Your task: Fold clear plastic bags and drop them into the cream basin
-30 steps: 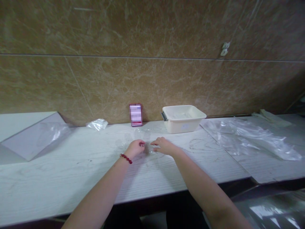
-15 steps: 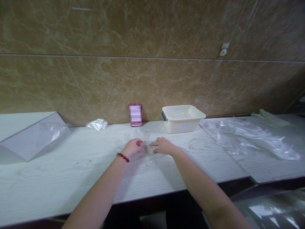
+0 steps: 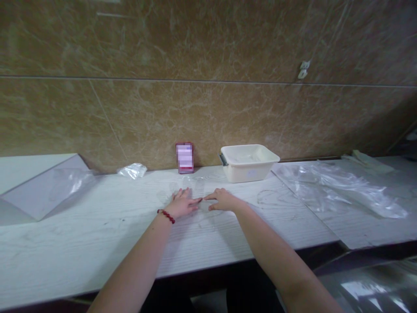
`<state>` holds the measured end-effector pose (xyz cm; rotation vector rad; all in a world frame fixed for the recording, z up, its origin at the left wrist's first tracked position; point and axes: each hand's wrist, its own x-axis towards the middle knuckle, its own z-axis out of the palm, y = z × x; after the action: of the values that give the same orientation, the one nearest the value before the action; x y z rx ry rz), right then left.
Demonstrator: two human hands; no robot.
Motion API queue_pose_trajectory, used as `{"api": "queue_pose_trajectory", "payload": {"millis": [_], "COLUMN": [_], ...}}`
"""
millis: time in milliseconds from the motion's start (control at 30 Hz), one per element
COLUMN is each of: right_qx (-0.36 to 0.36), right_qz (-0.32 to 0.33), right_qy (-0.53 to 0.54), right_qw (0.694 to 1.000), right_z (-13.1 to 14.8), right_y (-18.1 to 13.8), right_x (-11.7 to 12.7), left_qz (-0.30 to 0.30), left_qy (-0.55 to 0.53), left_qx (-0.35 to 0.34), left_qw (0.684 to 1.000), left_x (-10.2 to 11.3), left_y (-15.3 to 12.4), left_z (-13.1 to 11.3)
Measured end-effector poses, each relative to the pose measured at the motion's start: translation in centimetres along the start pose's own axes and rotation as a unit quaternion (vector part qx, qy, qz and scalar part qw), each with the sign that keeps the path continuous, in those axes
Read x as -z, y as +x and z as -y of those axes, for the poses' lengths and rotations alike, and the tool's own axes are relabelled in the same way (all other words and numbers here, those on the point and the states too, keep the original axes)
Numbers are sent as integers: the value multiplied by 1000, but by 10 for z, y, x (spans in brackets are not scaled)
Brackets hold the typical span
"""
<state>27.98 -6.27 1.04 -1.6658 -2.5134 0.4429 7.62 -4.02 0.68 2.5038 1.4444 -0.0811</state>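
My left hand [image 3: 183, 204] lies flat on the white table [image 3: 97, 234] with its fingers stretched out and spread, a red bead bracelet [image 3: 165, 214] on the wrist. My right hand [image 3: 222, 199] rests palm down just to its right, forefinger pointing left, the fingertips of both hands almost touching. Under and between the hands lies a thin clear plastic film [image 3: 202, 208], hard to make out against the table. Neither hand grips anything.
A cream plastic tub [image 3: 249, 162] stands at the back by the brown marble wall, a small pink box [image 3: 184, 158] to its left. A crumpled clear bag [image 3: 132, 170] lies further left. Large clear plastic sheets [image 3: 339, 189] cover the right table; a slanted white board [image 3: 39, 191] sits far left.
My left hand has opened from a loose pinch to flat, spread fingers on the table. My right hand flattened too, and the small bunched film between them is now pressed flat.
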Motion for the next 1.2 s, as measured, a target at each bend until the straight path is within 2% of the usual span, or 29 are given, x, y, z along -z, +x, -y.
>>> {"api": "queue_pose_trajectory", "payload": {"millis": [100, 200, 333, 433, 500, 567, 733, 933, 1200], "right_qx": [-6, 1, 11, 16, 22, 27, 35, 43, 36], "right_qz": [3, -2, -10, -14, -16, -17, -20, -26, -25], "right_qy": [1, 5, 8, 7, 7, 7, 11, 14, 13], "right_qw": [1000, 1000, 1000, 1000, 1000, 999, 999, 999, 999], "right_z": [0, -2, -2, -1, -1, -1, -2, -3, -2], "right_y": [0, 1, 0, 0, 0, 1, 2, 3, 3], "right_x": [0, -1, -2, -2, -2, -3, -5, -7, -5], "left_qz": [27, 23, -51, -115, -101, -81, -102, -162, -171], "left_qy": [-18, -38, -79, -86, -93, -102, -107, -128, -196], "left_qx": [39, 44, 42, 180, 259, 288, 283, 229, 221], "left_qw": [999, 998, 995, 973, 956, 949, 948, 951, 940], "left_x": [4, 10, 22, 28, 29, 28, 20, 18, 14], "left_y": [-4, -5, -7, -11, -12, -12, -5, -2, 5], "left_z": [5, 16, 51, 88, 107, 117, 109, 93, 93]}}
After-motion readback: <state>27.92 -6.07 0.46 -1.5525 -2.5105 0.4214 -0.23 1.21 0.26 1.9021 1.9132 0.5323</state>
